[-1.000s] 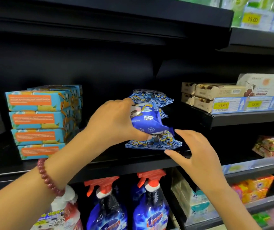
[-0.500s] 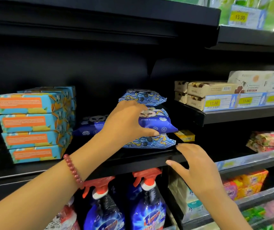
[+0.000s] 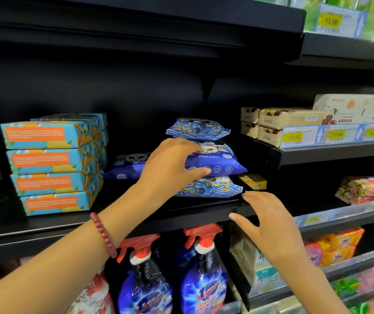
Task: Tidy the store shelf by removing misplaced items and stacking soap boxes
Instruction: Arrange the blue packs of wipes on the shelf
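Left hand (image 3: 170, 168) grasps the middle blue pack (image 3: 222, 162) of a three-pack pile, thumb at its front, fingers over its top; pile sits mid black shelf (image 3: 181, 219); right hand (image 3: 269, 225) released, fingers spread, near shelf edge; soap boxes (image 3: 50, 166) stacked four high at left.

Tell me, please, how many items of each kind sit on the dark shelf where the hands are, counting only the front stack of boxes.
Blue-and-orange soap boxes, front stack: 4
Blue soft packs: 4 (three stacked, one lying behind to the left)
Small yellow box: 1
Total: 9
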